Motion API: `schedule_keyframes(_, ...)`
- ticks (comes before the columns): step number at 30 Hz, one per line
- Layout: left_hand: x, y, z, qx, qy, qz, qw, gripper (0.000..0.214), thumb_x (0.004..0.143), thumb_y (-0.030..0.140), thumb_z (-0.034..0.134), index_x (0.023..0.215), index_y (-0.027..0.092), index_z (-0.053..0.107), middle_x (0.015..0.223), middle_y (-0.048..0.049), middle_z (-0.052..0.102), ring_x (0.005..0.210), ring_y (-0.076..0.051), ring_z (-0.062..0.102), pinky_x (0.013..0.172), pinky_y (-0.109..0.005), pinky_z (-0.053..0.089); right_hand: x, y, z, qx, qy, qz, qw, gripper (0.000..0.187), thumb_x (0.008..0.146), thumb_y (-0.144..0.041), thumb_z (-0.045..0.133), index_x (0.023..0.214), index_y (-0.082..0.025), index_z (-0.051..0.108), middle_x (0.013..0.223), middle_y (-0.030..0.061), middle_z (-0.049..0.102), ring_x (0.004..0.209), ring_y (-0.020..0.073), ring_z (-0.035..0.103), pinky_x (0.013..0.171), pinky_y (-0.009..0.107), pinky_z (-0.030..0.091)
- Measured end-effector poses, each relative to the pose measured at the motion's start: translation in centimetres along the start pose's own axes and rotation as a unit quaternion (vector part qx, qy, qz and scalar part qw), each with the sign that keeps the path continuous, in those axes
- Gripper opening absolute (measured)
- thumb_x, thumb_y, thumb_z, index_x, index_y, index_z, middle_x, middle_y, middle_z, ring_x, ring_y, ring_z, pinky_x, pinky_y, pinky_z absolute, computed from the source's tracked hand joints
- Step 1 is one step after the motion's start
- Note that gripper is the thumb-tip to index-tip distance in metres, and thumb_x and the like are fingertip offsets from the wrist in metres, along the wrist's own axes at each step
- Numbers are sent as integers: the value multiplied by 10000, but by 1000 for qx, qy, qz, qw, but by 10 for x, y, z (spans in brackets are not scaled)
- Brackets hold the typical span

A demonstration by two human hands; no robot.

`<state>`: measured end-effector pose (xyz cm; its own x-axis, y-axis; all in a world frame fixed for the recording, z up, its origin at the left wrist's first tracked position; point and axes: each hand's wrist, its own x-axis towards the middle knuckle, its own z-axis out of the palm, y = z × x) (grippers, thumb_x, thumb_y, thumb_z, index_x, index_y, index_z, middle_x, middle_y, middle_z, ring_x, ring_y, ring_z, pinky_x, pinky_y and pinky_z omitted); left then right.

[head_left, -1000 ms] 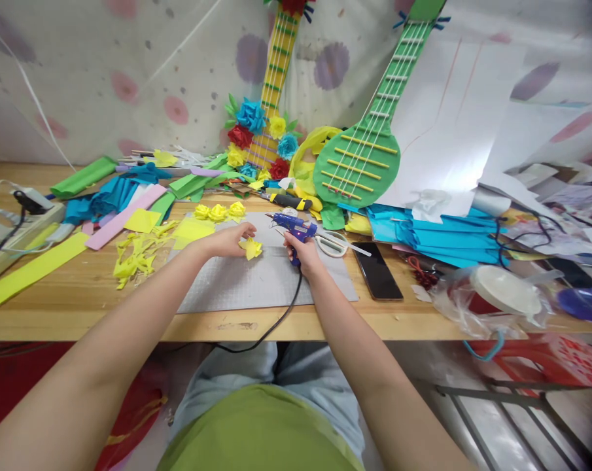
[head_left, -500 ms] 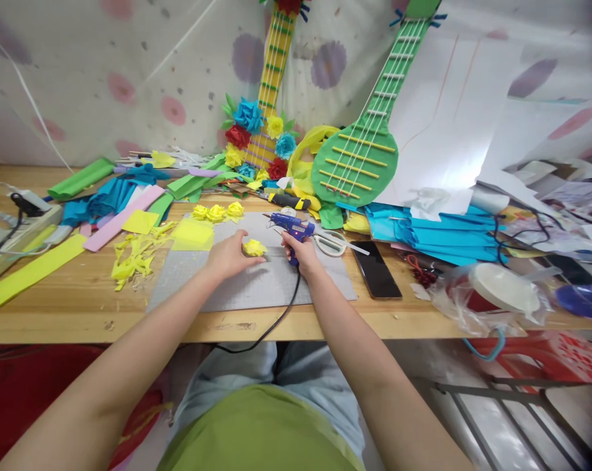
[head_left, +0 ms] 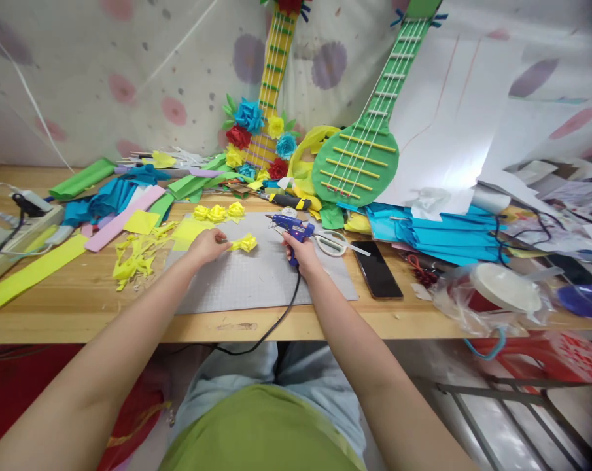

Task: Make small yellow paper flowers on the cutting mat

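My left hand (head_left: 206,250) is closed in a pinch at the left end of a yellow paper flower (head_left: 246,243), whose ruffled head points right, just over the grey cutting mat (head_left: 261,288). In my right hand (head_left: 300,254) is a blue hot glue gun (head_left: 296,227), gripped by its handle, nozzle toward the left. A black cord hangs from the handle across the mat and over the table edge. Behind the flower lie several finished yellow paper flowers (head_left: 217,212). A yellow paper sheet (head_left: 185,233) is partly covered by my left hand.
White-handled scissors (head_left: 332,243) and a phone (head_left: 378,269) lie right of the glue gun. Yellow scraps (head_left: 135,258) and a power strip (head_left: 31,242) are to the left. Behind stand a green paper instrument (head_left: 357,167) and a yellow one (head_left: 271,85). A bagged cup (head_left: 496,294) sits at right.
My left hand has drawn back to the left, and its fingers have closed at the flower's end. The flower has shifted slightly left and turned. My right hand holds the glue gun almost still.
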<state>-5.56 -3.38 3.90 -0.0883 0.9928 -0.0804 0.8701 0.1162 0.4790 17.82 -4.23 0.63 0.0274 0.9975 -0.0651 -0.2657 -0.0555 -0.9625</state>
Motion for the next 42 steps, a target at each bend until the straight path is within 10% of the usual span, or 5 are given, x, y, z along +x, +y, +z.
schedule_keyframes(7,-3,21,6,-67,13,37,997,207,652,238,492,828,185,588,852,-30,619,751,-161,547,662,-265,393,-1,0,0,-2,-2,-4,1000,305,576,-426,659,631,-157,526,518,-41,520,354,31,381,311,172,304)
schedule_keyframes(13,-17,42,10,-181,-2,81,980,353,743,455,401,779,173,609,887,-40,637,848,-186,556,759,-284,393,0,-1,1,26,12,1,1000,313,548,-396,675,690,-156,532,620,-13,577,414,41,448,345,170,342)
schedule_keyframes(30,-20,57,-9,-532,-133,6,836,723,679,731,224,832,128,590,861,-109,624,722,-183,595,692,-325,449,5,6,-2,21,4,-16,1000,274,567,-353,667,714,-167,532,595,-20,548,498,70,503,373,160,367)
schedule_keyframes(42,-21,88,7,-483,-194,45,853,807,617,792,151,915,155,546,878,-107,635,759,-219,620,681,-320,421,2,5,1,-9,53,-26,998,327,532,-355,679,747,-174,511,624,-47,535,416,42,438,399,188,386)
